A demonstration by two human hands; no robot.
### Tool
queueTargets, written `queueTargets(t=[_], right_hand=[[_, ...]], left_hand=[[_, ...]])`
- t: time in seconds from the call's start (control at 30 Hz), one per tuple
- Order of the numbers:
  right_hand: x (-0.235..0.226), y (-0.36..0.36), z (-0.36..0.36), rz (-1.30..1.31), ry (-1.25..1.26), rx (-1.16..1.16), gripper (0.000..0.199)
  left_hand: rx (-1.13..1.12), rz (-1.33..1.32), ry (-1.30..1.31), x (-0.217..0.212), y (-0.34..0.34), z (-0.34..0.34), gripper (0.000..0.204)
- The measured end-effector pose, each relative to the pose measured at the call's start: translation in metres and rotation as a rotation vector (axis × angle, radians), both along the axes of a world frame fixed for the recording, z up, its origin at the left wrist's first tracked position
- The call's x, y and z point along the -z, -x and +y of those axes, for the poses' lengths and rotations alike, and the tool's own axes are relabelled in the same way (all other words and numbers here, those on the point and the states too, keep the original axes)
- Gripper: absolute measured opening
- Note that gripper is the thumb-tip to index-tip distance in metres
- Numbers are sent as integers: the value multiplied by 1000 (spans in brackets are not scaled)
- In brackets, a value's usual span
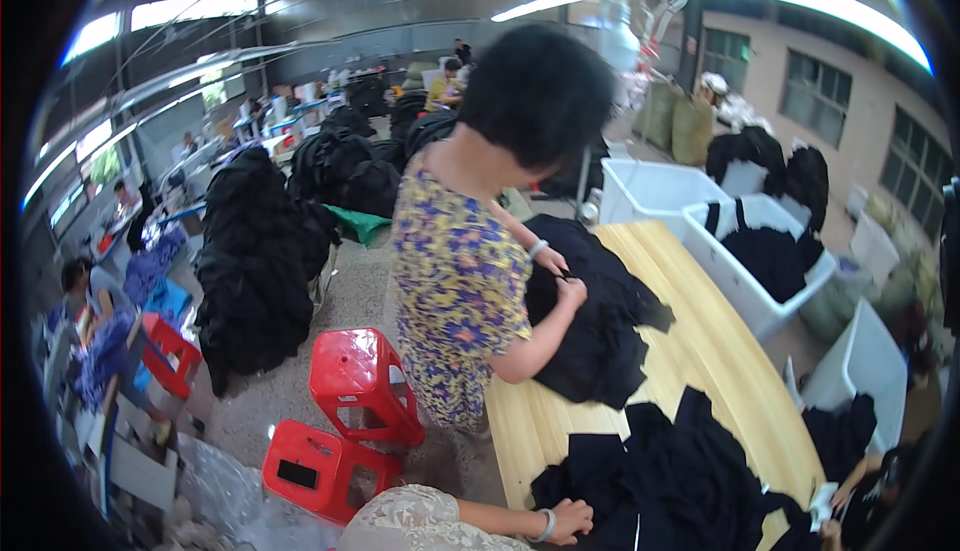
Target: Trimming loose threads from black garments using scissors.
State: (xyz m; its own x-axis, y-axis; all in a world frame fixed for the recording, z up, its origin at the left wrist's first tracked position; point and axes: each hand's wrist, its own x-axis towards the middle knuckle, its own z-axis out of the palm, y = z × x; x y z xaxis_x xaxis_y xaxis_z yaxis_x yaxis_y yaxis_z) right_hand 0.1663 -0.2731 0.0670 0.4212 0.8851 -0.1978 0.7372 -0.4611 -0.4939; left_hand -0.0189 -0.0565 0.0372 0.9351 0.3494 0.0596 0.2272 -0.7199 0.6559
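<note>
"What is at the far left?"

"A tall heap of black fabric (250,261) on the floor, then a red plastic stool (325,451) with a black phone (297,473) on its seat, and another red stool (350,361) just beyond"

"And next?"

"A standing co-worker (460,261) in a floral top, head bent, both hands on dark cloth (600,371)"

"The wearer's own hands?"

"The left hand (570,521), a bracelet at its wrist, is at the left edge of the crumpled black cloth (680,471); its fingers bend, but I cannot tell whether they grip; the right is out of view, so I cannot tell its state"

"Where does that cloth lie?"

"On the near end of the wooden tabletop (725,341), with a white bin (740,296) of black garments (765,256) beyond, to the right"
</note>
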Motion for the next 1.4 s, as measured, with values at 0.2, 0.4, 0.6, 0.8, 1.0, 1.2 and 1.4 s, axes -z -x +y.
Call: queueTargets(t=[0.2, 0.4, 0.6, 0.8, 1.0, 1.2, 1.4], right_hand=[[86, -45, -16, -15, -32, -3, 35], [-28, -3, 13, 204, 281, 201, 40], [-4, 2, -15, -70, 201, 76, 34], [47, -2, -52, 199, 56, 250, 25], [-71, 61, -21, -78, 50, 80, 14], [-105, 83, -11, 45, 248, 67, 16], [-122, 97, -17, 86, 291, 17, 20]], left_hand=[[44, 227, 129, -14, -7, 13, 43], [-26, 150, 475, -16, -9, 23, 42], [-105, 53, 568, 37, -23, 19, 36], [-65, 62, 439, 33, -2, 14, 34], [-82, -93, 229, -16, 21, 39, 17], [-139, -155, 346, -12, 36, 41, 19], [-94, -236, 279, -17, 35, 35, 14]])
